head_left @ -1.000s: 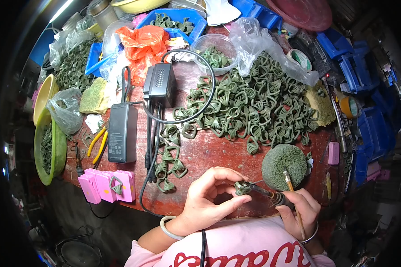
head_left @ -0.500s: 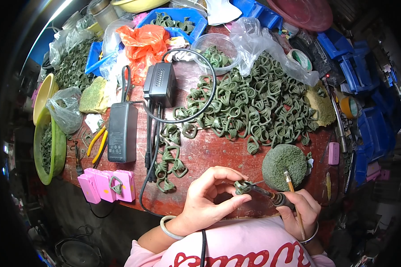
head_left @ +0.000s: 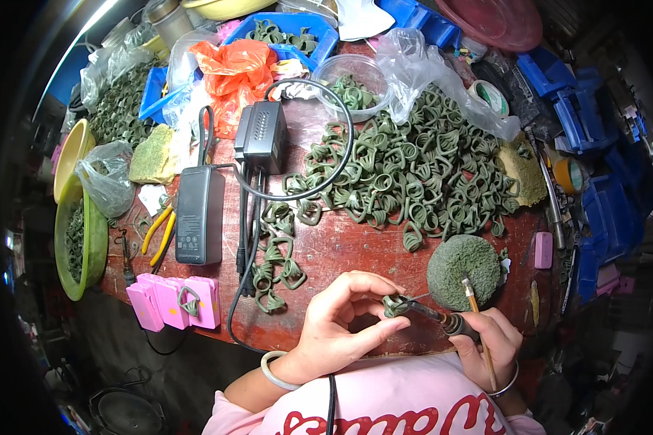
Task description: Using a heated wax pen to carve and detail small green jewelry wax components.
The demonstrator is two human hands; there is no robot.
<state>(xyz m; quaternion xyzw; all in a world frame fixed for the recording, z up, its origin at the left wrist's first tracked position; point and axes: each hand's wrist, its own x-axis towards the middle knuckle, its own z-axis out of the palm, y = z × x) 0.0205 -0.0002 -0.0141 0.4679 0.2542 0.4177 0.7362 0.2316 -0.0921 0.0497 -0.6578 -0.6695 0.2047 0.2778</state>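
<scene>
Between thumb and fingers, my left hand (head_left: 334,319) pinches a small green wax ring (head_left: 395,307). My right hand (head_left: 495,339) is closed around the dark handle of a wax pen (head_left: 460,325) shaped like a soldering iron. Its metal shaft points left, and its thin tip is at the ring; I cannot tell whether they touch. A slim wooden-handled brush (head_left: 473,297) is also held among the right fingers, its end over a round green crumbly pad (head_left: 453,267). Beyond my hands lies a big heap of similar green rings (head_left: 413,167).
Left stand a black power adapter (head_left: 198,225), a black box (head_left: 261,138) with looping cable, yellow-handled pliers (head_left: 158,232) and pink blocks (head_left: 207,301), one with a ring on it. Blue bins (head_left: 595,116) line the right; an orange bag (head_left: 232,69) and clear tub (head_left: 352,69) sit behind.
</scene>
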